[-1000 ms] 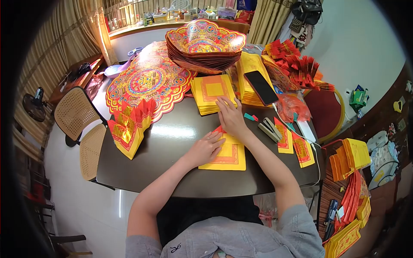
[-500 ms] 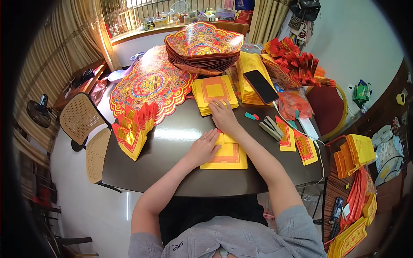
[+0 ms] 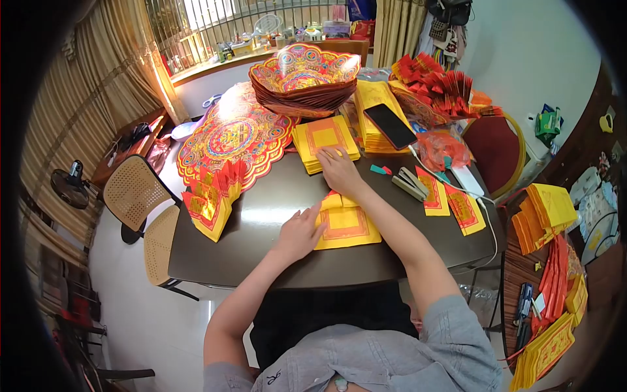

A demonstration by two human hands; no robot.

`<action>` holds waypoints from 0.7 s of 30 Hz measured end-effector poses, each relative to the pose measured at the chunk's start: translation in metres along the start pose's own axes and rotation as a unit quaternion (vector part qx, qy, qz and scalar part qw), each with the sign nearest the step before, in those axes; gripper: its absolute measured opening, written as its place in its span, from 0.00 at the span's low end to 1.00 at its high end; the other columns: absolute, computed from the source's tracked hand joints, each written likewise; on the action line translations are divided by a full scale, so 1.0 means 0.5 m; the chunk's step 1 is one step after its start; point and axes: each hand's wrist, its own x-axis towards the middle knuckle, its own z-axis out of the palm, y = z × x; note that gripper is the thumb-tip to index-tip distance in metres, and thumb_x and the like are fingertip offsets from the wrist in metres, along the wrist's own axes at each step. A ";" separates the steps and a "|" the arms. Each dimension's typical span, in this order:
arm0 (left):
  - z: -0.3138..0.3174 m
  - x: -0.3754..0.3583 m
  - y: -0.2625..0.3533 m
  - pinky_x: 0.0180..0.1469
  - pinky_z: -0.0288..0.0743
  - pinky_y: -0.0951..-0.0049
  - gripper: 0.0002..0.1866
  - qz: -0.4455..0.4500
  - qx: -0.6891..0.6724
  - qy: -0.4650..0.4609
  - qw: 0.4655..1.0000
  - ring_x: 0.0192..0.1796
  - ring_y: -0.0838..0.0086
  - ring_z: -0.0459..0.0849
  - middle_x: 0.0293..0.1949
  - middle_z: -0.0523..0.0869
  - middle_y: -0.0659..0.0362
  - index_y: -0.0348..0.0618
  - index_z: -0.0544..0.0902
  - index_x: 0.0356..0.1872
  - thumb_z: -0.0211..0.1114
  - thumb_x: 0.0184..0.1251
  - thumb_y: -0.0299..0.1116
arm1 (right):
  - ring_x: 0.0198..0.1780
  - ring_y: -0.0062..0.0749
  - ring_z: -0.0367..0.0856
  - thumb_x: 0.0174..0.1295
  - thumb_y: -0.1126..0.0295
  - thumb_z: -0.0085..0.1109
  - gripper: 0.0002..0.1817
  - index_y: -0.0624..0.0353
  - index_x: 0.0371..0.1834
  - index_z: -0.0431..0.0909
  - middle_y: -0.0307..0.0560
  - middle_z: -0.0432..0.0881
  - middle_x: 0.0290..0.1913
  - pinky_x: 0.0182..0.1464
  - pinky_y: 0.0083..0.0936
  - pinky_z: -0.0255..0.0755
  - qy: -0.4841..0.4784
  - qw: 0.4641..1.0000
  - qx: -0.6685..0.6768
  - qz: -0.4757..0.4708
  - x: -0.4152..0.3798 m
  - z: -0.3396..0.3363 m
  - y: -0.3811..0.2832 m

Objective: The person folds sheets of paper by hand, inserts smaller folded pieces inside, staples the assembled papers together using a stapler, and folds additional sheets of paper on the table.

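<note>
My right hand [image 3: 339, 171] rests with outstretched fingers on the near edge of a stack of yellow joss paper [image 3: 325, 135] printed in orange. My left hand [image 3: 302, 232] is open, its fingertips at the left edge of a partly folded yellow paper sheet [image 3: 347, 225]. That sheet lies in front of the stack, its far end folded over, with a bit of red at the top. Left of both hands stands a fanned bundle of folded red and yellow papers [image 3: 212, 202]. To the right lies a stapler [image 3: 413, 185].
A pile of ornate paper bowls [image 3: 304, 81] and scalloped red sheets [image 3: 228, 137] are at the back. A phone [image 3: 390, 127] lies on another yellow stack [image 3: 375, 98]. A white cable [image 3: 450, 179] crosses the right side. Two red-yellow strips [image 3: 464, 209] lie there. A cane chair [image 3: 136, 189] stands left.
My left hand has slid off the sheet's top toward its left edge. My right hand stays on the stack. The camera view has shifted slightly.
</note>
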 end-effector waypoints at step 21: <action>-0.278 0.002 0.135 0.14 0.54 0.63 0.21 0.327 -0.923 -0.087 0.184 0.05 0.79 0.52 0.01 0.57 0.60 0.44 0.56 0.01 0.24 0.40 0.44 | 0.27 0.25 0.56 0.35 0.75 0.31 0.10 0.61 0.25 0.55 0.41 0.61 0.23 0.30 0.14 0.49 -0.030 0.953 0.223 0.202 -0.045 -0.081 0.009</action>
